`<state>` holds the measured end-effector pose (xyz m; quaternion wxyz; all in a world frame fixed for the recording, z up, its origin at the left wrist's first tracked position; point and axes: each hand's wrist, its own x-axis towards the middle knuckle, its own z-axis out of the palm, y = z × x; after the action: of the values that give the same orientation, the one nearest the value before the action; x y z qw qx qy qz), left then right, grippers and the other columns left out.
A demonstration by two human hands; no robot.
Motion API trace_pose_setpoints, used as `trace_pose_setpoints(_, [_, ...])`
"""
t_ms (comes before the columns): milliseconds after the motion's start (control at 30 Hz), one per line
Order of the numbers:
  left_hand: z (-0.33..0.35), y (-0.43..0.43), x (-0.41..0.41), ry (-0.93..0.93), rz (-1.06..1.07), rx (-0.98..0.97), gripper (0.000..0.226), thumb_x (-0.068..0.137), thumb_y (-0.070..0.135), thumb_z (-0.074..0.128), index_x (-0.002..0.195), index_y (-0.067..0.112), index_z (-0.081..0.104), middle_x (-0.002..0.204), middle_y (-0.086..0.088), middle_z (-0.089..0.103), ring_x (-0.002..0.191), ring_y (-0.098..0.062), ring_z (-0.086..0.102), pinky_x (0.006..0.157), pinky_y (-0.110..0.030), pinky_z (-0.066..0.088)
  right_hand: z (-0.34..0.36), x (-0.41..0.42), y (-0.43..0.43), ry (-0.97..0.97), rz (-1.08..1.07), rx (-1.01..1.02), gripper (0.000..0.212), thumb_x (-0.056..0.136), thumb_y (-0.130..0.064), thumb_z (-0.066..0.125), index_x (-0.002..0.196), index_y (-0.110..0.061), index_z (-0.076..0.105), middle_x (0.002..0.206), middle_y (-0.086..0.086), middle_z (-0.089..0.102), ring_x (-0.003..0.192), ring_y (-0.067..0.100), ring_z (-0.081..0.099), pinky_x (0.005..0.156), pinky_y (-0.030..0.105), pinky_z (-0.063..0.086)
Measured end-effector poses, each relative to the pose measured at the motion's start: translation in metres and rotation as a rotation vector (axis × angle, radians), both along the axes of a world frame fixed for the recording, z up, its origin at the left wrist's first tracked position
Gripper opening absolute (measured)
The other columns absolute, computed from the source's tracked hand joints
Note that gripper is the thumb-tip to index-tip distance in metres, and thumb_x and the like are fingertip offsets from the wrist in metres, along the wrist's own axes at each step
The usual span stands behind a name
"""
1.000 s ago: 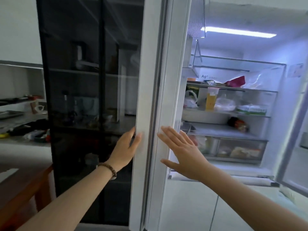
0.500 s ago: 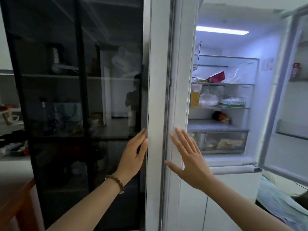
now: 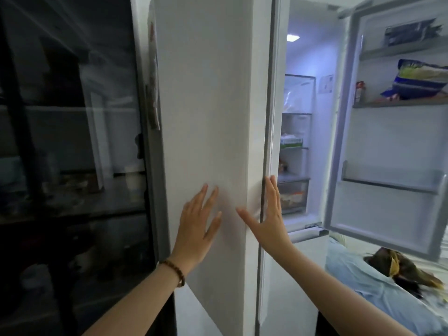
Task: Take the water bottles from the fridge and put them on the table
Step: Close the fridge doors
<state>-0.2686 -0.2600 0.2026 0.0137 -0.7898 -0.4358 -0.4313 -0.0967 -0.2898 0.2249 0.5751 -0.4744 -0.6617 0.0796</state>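
Fridge (image 3: pixel 298 132) interior mostly hidden behind white door (image 3: pixel 206 117), left hand (image 3: pixel 197 229), right hand (image 3: pixel 269 219) flat, empty.

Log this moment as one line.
left hand: flat on white left fridge door | right hand: at door's edge | right fridge door: open | bottles: unseen

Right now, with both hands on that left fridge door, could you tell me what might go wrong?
1. The right hand has fingers across the left door's edge, beside the gap; they could get pinched if it swings shut.
2. The right door hangs wide open, and its shelf carries a blue bag that a bump might dislodge.
3. No water bottle is visible yet.
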Motion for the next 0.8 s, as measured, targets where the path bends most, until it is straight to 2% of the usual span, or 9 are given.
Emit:
trace_pose_setpoints(133, [-0.004,0.054,0.043,-0.046,0.125,0.056,0.06,0.092,0.058,0.018,0.143,0.044,-0.011,0.157,0.01,-0.01,0.144,-0.006,-0.01,0.118,-0.039,-0.005,-0.001,0.04,0.045,0.125,-0.011,0.012,0.093,0.076,-0.037,0.073,0.146,-0.033,0.012,0.152,-0.015,0.013,0.143,0.004,0.013,0.114,0.025,0.016])
trace_pose_setpoints(200, [-0.003,0.075,0.063,-0.065,0.164,0.067,0.064,0.093,0.055,0.023,0.143,0.043,-0.014,0.156,0.011,-0.015,0.143,-0.005,-0.013,0.117,-0.036,-0.008,-0.002,0.063,0.066,0.129,-0.001,0.022,0.089,0.074,-0.037,0.075,0.143,-0.034,0.018,0.142,-0.011,0.024,0.138,0.008,0.024,0.112,0.026,0.023])
trace_pose_setpoints(400, [-0.004,0.127,0.108,0.01,0.275,0.064,0.066,0.093,0.055,0.024,0.142,0.042,-0.017,0.153,0.013,-0.023,0.143,-0.009,-0.017,0.116,-0.036,-0.012,0.004,0.116,0.14,0.222,0.09,-0.071,0.083,0.073,-0.027,0.077,0.141,-0.025,0.03,0.123,-0.004,0.035,0.119,0.016,0.044,0.107,0.039,0.038])
trace_pose_setpoints(533, [-0.006,0.158,0.124,0.09,0.337,0.078,0.065,0.091,0.058,0.02,0.142,0.042,-0.017,0.153,0.011,-0.022,0.141,-0.007,-0.022,0.115,-0.038,-0.012,0.01,0.134,0.187,0.315,0.135,-0.09,0.078,0.072,-0.024,0.078,0.137,-0.025,0.034,0.12,-0.003,0.036,0.116,0.017,0.046,0.104,0.037,0.042])
trace_pose_setpoints(667, [0.003,0.204,0.129,0.157,0.437,0.145,0.066,0.092,0.058,0.02,0.146,0.036,-0.011,0.156,0.003,-0.017,0.143,-0.015,-0.018,0.115,-0.041,-0.011,0.011,0.144,0.237,0.344,0.126,-0.104,0.082,0.069,-0.027,0.081,0.137,-0.025,0.034,0.126,0.002,0.036,0.113,0.016,0.048,0.103,0.04,0.042])
trace_pose_setpoints(800, [0.003,0.246,0.125,0.219,0.499,0.199,0.068,0.091,0.058,0.02,0.147,0.032,-0.008,0.158,-0.003,-0.007,0.145,-0.022,-0.009,0.115,-0.048,-0.006,0.009,0.145,0.271,0.267,0.056,-0.069,0.085,0.07,-0.026,0.079,0.141,-0.025,0.032,0.13,0.004,0.034,0.11,0.005,0.032,0.1,0.022,0.03])
